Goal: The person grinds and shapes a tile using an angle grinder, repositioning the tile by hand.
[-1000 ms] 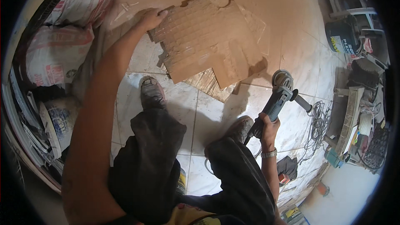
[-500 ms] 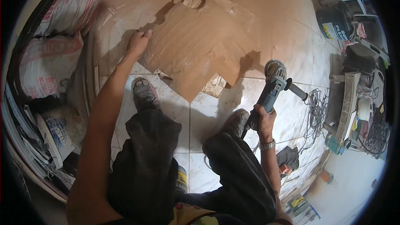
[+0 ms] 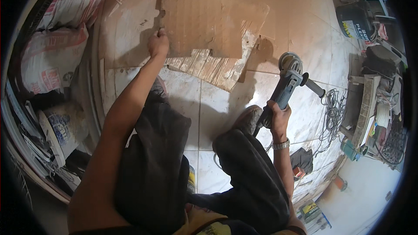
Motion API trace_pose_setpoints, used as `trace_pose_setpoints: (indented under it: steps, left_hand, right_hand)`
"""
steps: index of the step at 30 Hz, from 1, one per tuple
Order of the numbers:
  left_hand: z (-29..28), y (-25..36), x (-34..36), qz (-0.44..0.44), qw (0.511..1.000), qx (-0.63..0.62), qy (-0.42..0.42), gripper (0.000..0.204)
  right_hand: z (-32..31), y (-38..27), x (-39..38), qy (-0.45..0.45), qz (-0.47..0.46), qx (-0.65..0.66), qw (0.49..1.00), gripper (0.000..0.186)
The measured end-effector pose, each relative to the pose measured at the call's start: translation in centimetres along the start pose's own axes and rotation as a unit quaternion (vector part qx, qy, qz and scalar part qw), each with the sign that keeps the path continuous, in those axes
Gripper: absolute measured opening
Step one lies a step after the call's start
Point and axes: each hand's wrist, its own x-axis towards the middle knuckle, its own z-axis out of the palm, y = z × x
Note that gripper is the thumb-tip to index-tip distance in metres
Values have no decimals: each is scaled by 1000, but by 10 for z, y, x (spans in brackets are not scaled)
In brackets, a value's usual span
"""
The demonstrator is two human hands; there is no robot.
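Observation:
My right hand (image 3: 278, 116) is wrapped round the body of a grey angle grinder (image 3: 287, 88). The grinder's round guard points away from me, its side handle sticks out to the right, and it is held above the floor. At the left edge of a flat, dust-covered panel (image 3: 204, 21), my left hand (image 3: 158, 44) has its fingers closed on the rim. Faint ridges run along the panel, and a curved notch shows at its far left. Under it lies a streaked, whitish board (image 3: 217, 70), partly covered.
Brown dust coats the pale floor tiles (image 3: 183, 87). A coiled cable (image 3: 333, 113) lies right of the grinder. White-and-red sacks (image 3: 54, 58) and a bucket (image 3: 65, 126) stand on the left. At the right are a black container (image 3: 355, 21) and a cluttered wooden stand (image 3: 366, 109).
The panel has turned and shifted away from me with my left hand at its edge, uncovering more of the streaked board. My right hand still holds the grinder in nearly the same place.

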Motion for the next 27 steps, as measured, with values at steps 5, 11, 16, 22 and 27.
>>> trace_pose_setpoints:
  steps: [5, 11, 16, 22, 27]
  left_hand:
    - [8, -32, -12, 145, 987, -19, 66, 46]
    - [-17, -22, -5, 123, 990, -1, -66, 46]
    - [-18, -24, 25, 98, 991, -47, -79, 53]
    - [-22, 30, 55, 48, 951, -211, -220, 60]
    - [-15, 5, 46, 29, 965, -173, -195, 68]
  right_hand:
    - [12, -5, 3, -21, -18, -2, 1000, 30]
    - [34, -30, 3, -93, -28, -33, 995, 32]
    - [70, -54, 2, -150, -29, -52, 987, 35]
    - [78, -57, 0, -182, -47, -56, 981, 33]
    - [78, -50, 3, -173, -28, -64, 983, 34]
